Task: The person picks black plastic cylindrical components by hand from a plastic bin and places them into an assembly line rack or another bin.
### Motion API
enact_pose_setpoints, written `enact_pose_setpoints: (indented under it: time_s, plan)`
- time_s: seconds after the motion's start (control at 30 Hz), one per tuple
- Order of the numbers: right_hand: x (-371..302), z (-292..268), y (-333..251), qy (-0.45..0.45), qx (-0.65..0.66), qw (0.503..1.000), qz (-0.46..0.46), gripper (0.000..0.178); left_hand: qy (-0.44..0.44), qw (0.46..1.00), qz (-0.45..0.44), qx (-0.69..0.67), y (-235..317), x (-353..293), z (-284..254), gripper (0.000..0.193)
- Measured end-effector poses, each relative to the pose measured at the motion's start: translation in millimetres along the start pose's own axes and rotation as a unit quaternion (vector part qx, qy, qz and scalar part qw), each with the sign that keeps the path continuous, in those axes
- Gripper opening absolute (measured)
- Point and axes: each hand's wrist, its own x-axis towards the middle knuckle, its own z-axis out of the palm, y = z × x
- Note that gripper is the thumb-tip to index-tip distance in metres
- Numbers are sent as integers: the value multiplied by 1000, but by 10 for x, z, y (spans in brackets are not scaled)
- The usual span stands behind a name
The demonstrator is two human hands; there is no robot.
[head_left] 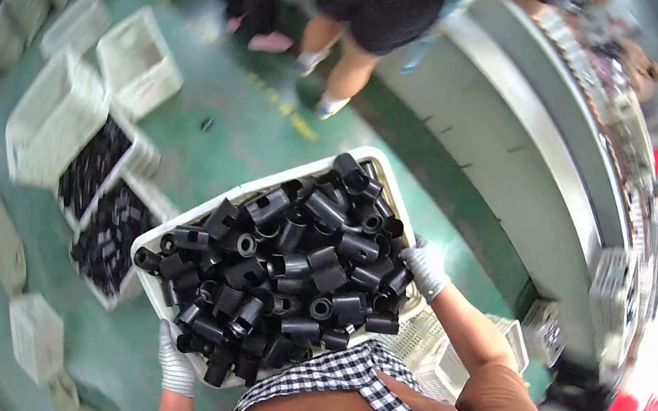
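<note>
At 7 o'clock, the near-left corner of the white crate (396,185) is held by the gloved left hand (177,365); how far its fingers are curled beneath is hidden. The crate is carried at the centre, heaped with black tubular parts (292,267). A heavy load is to be expected, its wall stiff enough to be gripped; the parts look hard, smooth, little prone to breaking, but loosely piled and liable to roll off if tilted. At 3 o'clock, the rim is clasped by the gloved right hand (425,270). Firm hold is best taken at opposite sides, below the rim.

Around it, stacked white crates (56,121) are seen at 10 o'clock and parts-filled crates (143,160) at 9, by which that side is crowded. The way toward 12 is obstructed by a person in black shorts (379,9), and toward 2 by a long grey bench (492,115). An empty perforated crate (510,345) is partly covered by the right arm at 4.
</note>
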Motion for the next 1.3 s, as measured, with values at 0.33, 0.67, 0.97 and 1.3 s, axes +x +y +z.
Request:
enact_pose_setpoints:
  time_s: [0.33,0.67,0.97,1.3]
  plan:
    - [-1212,-691,557,222,354,906,-61,38,-327,928,-84,157,721,1179,1539,70]
    - [-1683,-71,790,337,348,867,-117,37,-459,867,-108,163,697,1833,1606,64]
    - [-1669,-145,601,352,317,871,-132,33,-463,867,-138,121,690,1939,1653,56]
    - [-1419,-187,821,431,228,863,-134,22,-397,889,-133,183,484,2063,1820,41]
